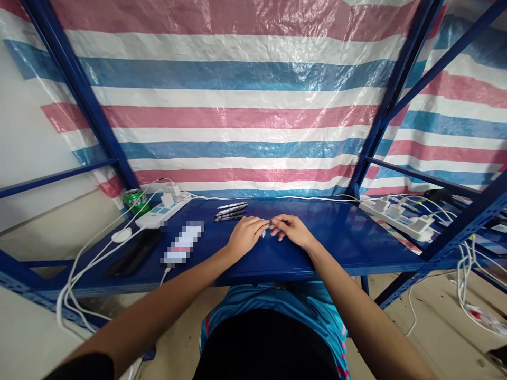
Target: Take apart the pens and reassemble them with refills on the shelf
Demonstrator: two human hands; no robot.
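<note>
My left hand point(245, 236) and my right hand point(292, 230) meet over the middle of the blue metal shelf point(340, 243). Both pinch a small thin pen-like part point(266, 227) between their fingertips; it is too small to name surely. Just behind the hands lie several pens point(232, 211) in a loose row.
A white power strip point(164, 211) with plugs and a green can point(135, 200) stand at the back left. A dark phone point(134, 252) and a blurred flat item point(182, 244) lie left of my hands. Another power strip point(400, 217) with chargers sits at the right. White cables hang off both sides.
</note>
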